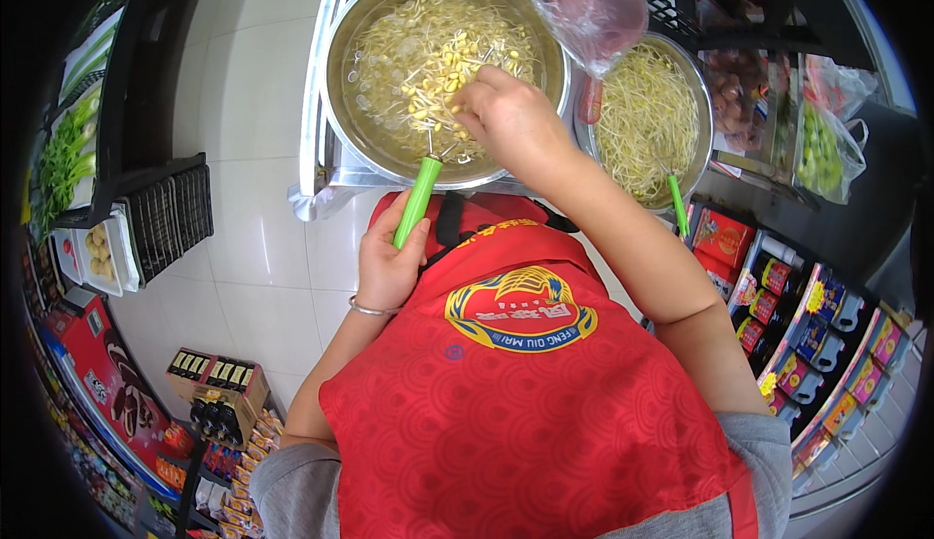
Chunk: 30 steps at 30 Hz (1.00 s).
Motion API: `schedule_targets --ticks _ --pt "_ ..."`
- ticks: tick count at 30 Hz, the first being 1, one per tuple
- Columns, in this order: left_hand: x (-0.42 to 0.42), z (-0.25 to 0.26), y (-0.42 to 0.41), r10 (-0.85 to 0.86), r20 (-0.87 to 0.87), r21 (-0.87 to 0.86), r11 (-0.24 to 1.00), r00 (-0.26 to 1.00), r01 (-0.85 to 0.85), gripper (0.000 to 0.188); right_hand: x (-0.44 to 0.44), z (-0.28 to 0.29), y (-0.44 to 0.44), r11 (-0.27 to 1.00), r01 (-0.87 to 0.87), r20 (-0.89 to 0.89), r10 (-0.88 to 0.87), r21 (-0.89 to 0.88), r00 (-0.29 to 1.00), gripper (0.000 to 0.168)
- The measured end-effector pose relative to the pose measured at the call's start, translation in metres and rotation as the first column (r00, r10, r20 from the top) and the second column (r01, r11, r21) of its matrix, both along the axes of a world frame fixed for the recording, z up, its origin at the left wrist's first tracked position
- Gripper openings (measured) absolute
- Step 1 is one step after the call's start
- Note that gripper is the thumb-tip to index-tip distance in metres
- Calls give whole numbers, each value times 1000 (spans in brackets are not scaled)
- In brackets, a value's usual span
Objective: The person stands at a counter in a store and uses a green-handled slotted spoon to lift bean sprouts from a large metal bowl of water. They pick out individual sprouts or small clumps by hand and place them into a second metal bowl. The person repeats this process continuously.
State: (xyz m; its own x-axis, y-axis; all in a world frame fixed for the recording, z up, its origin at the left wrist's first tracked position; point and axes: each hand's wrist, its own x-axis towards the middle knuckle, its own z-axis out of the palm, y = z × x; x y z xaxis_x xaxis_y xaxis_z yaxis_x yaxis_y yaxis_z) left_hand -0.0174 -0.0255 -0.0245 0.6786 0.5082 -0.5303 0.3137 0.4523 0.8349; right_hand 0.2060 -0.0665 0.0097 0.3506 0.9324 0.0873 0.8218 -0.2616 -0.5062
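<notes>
My left hand (pixel 394 251) grips the green handle (pixel 418 203) of a metal utensil whose head is covered by yellow-headed bean sprouts (pixel 438 79). Above it my right hand (pixel 500 112) has its fingertips bent down at the right edge of these sprouts; whether they pinch any is hidden. Both are over a large round steel basin (pixel 334 112) of water, where many more sprouts float. To the right stands a smaller steel basin (pixel 706 112) heaped with pale sprouts, with a second green-handled utensil (pixel 677 203) resting at its lower rim.
A clear plastic bag (pixel 595 10) lies between the basins, near a red handle (pixel 591 101). The large basin stands on a metal-edged stand (pixel 310 101). Leafy vegetables (pixel 73 145) and a black crate (pixel 168 218) are at left. Shelves of packaged goods (pixel 810 342) stand at lower right.
</notes>
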Motion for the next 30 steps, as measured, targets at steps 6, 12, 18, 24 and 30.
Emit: schedule_targets --ticks 6,12,18,24,30 --pt "2 1 -1 -6 4 29 1000 1000 5 44 -5 -5 4 1000 0 148 5 -29 989 4" --pt "-1 -3 0 -16 12 20 1000 1000 15 45 -1 -3 0 997 74 -10 -74 24 997 6" --pt "-1 -4 0 -21 17 16 1000 1000 21 44 7 -1 -8 976 198 -296 -162 95 941 7" --pt "0 -3 0 -22 15 18 1000 1000 21 44 26 7 -12 896 432 -960 -201 -100 194 6" --pt "-1 -4 1 -43 2 41 998 999 43 44 34 13 -9 917 395 -962 -161 -63 219 11"
